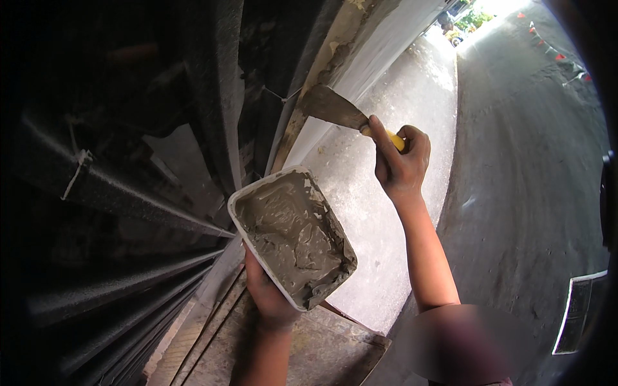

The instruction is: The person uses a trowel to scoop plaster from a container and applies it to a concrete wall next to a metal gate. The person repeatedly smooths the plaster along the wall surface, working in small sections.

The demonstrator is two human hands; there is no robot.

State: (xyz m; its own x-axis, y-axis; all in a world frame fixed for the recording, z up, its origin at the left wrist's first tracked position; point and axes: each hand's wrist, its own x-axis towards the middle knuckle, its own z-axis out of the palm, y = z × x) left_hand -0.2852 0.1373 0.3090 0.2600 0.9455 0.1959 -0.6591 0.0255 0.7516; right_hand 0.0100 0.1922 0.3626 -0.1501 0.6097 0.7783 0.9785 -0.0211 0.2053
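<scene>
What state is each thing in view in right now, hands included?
Left hand: gripping the tub's side.
Tub: uncovered, held, paste residue along its inner wall.
Paste: grey, wet-looking, surface ridged and uneven.
Right hand: closed around the putty knife's yellow handle.
Putty knife: blade smeared grey, extended toward the ledge; contact unclear.
Board: stained.
Pennants: strung up in the background.
</scene>
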